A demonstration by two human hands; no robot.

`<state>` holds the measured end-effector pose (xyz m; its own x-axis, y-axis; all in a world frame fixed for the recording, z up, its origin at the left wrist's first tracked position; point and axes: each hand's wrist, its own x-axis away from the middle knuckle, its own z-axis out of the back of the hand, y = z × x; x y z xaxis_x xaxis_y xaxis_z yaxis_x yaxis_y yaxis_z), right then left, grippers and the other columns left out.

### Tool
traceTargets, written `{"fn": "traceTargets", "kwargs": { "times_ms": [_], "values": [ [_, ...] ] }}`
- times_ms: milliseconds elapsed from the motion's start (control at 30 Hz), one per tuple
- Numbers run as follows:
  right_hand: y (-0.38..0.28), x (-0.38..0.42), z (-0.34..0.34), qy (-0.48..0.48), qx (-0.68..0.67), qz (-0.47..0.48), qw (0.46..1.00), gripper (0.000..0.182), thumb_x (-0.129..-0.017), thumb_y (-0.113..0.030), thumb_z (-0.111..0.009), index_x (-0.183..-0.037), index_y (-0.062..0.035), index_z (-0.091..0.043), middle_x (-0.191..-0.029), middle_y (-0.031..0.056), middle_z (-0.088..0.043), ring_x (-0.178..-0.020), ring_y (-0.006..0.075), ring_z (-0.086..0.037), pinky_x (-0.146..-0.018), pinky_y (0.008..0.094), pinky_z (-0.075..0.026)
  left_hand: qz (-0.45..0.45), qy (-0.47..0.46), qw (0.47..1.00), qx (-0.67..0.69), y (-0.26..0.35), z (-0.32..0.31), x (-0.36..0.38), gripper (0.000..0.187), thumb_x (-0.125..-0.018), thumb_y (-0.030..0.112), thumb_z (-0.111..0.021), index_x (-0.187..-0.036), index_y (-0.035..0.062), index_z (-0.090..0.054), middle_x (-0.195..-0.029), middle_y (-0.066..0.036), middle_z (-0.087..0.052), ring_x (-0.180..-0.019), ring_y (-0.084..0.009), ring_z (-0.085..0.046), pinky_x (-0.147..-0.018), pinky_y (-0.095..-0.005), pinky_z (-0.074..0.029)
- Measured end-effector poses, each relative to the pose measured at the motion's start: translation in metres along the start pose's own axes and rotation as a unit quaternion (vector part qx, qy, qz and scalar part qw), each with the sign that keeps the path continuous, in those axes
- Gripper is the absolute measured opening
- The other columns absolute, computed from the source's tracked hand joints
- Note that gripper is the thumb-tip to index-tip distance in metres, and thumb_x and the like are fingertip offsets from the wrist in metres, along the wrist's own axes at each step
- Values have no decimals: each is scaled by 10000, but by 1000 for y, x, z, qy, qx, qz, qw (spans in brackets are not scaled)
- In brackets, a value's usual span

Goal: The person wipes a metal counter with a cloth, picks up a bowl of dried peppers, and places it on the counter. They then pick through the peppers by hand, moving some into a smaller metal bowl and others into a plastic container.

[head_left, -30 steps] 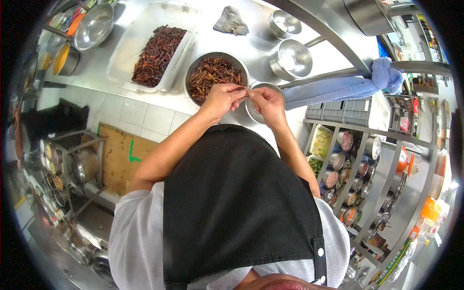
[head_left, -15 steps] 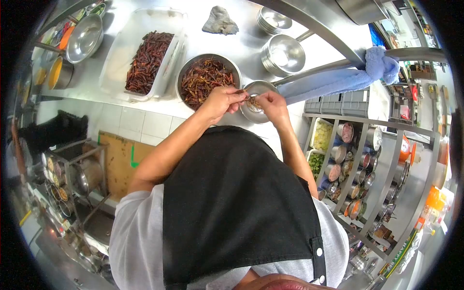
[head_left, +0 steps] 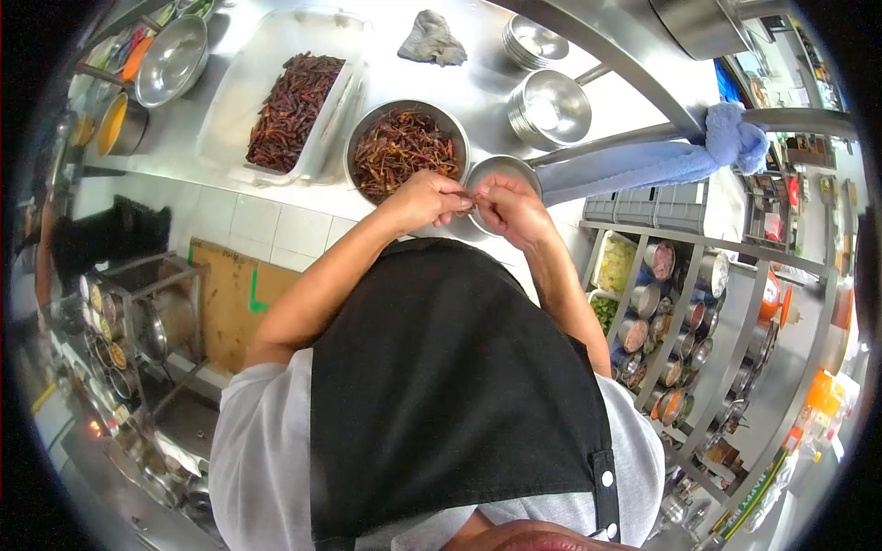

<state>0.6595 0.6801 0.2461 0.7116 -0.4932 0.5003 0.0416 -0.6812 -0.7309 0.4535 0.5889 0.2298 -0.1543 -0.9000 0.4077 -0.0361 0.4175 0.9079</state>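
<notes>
My left hand (head_left: 428,201) pinches a dark dried chili (head_left: 468,195) between thumb and fingertips. Its fingers meet those of my right hand (head_left: 511,209), which are closed on the chili's other end. Both hands are above the near side of a small steel bowl (head_left: 503,165), whose inside they largely cover. Just left of it stands a larger steel bowl (head_left: 353,170), filled with loose, shrivelled dried chilies (head_left: 401,147). Farther left, a clear plastic tub (head_left: 225,110) holds a heap of whole dark red chilies (head_left: 296,108).
A crumpled grey cloth (head_left: 432,39) lies on the steel counter. Stacked steel bowls (head_left: 549,108) stand behind the small bowl. A blue towel (head_left: 634,171) hangs knotted on a rail at right, above shelves of ingredient containers (head_left: 663,312). A yellow-filled pot (head_left: 120,125) is far left.
My right hand has moved left and its fingertips now meet those of my left hand at the chili. The whole view has shifted slightly.
</notes>
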Motion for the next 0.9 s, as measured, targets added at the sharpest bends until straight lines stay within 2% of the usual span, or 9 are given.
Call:
{"fn": "traceTargets", "kwargs": {
  "times_ms": [67,200,300,333,433,500,567,667,900],
  "values": [
    [-7,6,-6,-20,-92,7,995,135,-991,-160,-615,-948,-33,-622,-671,-15,-513,-568,83,-444,-499,250,-288,-8,-4,1000,21,-1,8,6,193,-950,161,-722,-1058,13,-785,-796,-33,-708,-647,-91,-594,-554,-259,-471],
    [-10,0,27,180,203,26,962,242,-945,-262,-704,-945,-22,-677,-690,-3,-561,-612,130,-520,-521,264,-349,-50,139,989,-9,32,55,50,195,-950,168,-725,-1096,57,-792,-823,-16,-727,-672,-86,-611,-603,-255,-498],
    [19,-11,75,195,631,123,740,284,-945,-308,-722,-960,-24,-707,-701,-14,-582,-612,101,-531,-519,258,-370,-98,302,938,-138,49,127,80,266,-916,208,-751,-1133,58,-774,-938,-75,-767,-730,-133,-645,-715,-275,-536],
    [25,-14,81,196,620,114,752,273,-959,-296,-713,-1000,-27,-710,-725,7,-631,-640,128,-595,-554,280,-441,-85,336,918,-193,54,149,83,311,-903,240,-758,-1149,50,-765,-978,-112,-769,-777,-182,-675,-756,-308,-548],
    [6,-10,55,187,273,-54,942,267,-948,-287,-726,-996,-25,-711,-752,34,-665,-731,209,-682,-637,336,-513,-65,379,854,-351,43,203,84,344,-909,247,-753,-1187,43,-746,-1005,-161,-763,-791,-254,-697,-761,-372,-557],
    [8,-15,57,139,87,-43,985,277,-976,-153,-637,-1201,7,-615,-894,106,-678,-936,314,-712,-789,428,-566,-44,384,812,-438,36,219,87,328,-917,233,-741,-1187,45,-743,-1012,-174,-755,-815,-297,-692,-772,-412,-554],
    [13,-15,49,107,-88,-4,990,366,-973,-52,-574,-1328,25,-527,-1037,163,-665,-1028,347,-693,-859,459,-577,-6,388,771,-505,30,228,84,310,-914,229,-730,-1165,47,-746,-1040,-190,-747,-895,-362,-691,-829,-462,-548],
    [14,-23,37,106,-148,14,983,548,-918,87,-488,-1451,34,-375,-1280,260,-563,-1171,422,-629,-986,524,-554,45,446,686,-574,27,225,79,221,-928,223,-675,-1022,48,-772,-1023,-187,-739,-967,-394,-690,-847,-483,-550],
    [-14,-19,-22,59,-131,66,987,586,-904,154,-465,-1467,40,-352,-1411,304,-487,-1248,455,-601,-1001,485,-576,-262,596,601,-464,47,146,68,85,-846,52,-695,-917,60,-742,-959,-148,-713,-887,-359,-659,-807,-448,-536]
  ]
}}
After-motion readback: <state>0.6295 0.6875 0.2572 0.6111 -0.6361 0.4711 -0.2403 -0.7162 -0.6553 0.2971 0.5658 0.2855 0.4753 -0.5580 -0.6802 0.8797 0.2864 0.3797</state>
